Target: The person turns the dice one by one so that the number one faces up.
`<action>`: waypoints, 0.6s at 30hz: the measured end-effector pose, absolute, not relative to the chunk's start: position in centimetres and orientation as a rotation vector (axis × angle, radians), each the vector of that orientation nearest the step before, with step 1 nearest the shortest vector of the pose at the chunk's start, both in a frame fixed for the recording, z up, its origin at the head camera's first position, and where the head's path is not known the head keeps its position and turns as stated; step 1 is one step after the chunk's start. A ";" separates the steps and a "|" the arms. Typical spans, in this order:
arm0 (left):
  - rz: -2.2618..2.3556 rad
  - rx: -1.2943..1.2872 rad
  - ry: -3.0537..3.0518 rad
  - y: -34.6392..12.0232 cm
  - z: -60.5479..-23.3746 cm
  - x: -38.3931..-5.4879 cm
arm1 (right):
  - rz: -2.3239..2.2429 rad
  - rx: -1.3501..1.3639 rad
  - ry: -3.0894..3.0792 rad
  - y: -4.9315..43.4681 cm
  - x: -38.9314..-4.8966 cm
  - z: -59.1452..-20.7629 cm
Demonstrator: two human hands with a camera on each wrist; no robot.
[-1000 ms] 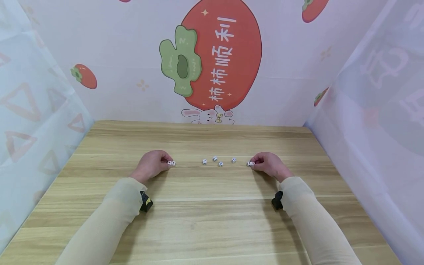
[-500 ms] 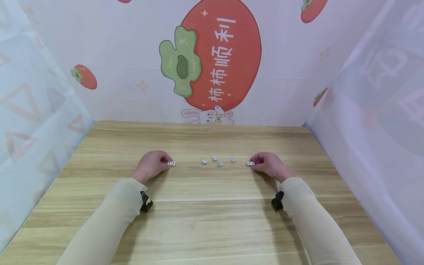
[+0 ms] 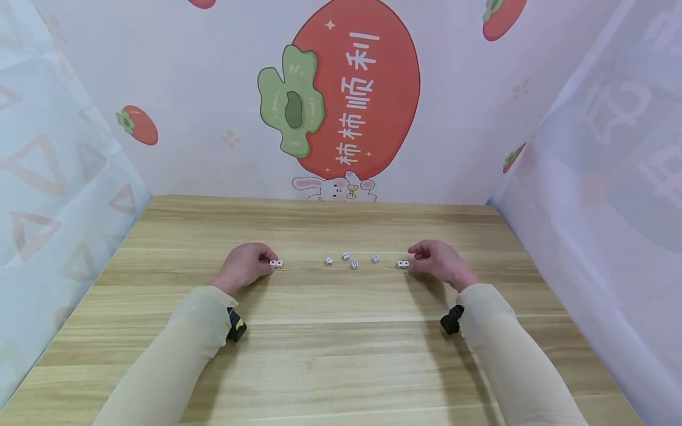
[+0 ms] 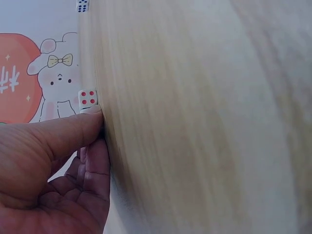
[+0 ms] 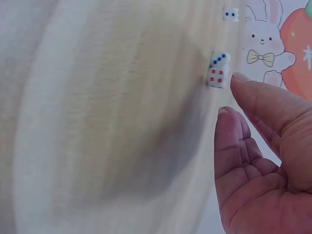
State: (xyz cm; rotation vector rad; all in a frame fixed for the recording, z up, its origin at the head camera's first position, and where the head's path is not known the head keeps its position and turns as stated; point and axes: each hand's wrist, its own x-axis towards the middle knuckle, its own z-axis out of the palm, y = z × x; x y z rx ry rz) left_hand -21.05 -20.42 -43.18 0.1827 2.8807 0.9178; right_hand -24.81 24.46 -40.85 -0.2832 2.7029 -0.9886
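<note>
In the head view, a wooden counter (image 3: 319, 355) spans the lower frame. Left of centre, the left hand (image 3: 242, 266) pinches the outer die of the left pair of dice (image 3: 276, 264), thumb and fingers closed narrowly on it. Right of centre, the right hand (image 3: 439, 263) has its fingers parted just beside the right pair of dice (image 3: 402, 264). Each pair sits side by side, its long axis running left to right across the frame. Between them, four separate dice (image 3: 354, 265) lie in a loose zigzag, turned at differing angles. Only this view takes in both pairs together.

The left wrist view shows four red pips on the inner die of the left pair, above the thumb tip; the gripped die is mostly hidden. A blue-pipped die (image 4: 82, 6) is cut by the top edge at upper left.

The right wrist view shows a gap between thumb and fingers, and the right pair clear of them at upper right: three blue pips above four red, the dice touching, long axis nearly upright in the frame. Higher up sits a die with two blue pips (image 5: 230, 14).
</note>
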 end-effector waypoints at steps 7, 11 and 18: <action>0.925 0.182 2.879 -20.5 -43.2 -21.0 | -0.885 -0.366 2.783 22.5 -24.9 -39.7; 0.934 0.175 2.870 -20.5 -43.3 -21.0 | -0.844 -0.413 2.797 21.0 -25.0 -39.2; 0.925 0.169 2.879 -20.4 -43.4 -21.0 | -0.777 -0.455 2.793 18.8 -25.3 -39.5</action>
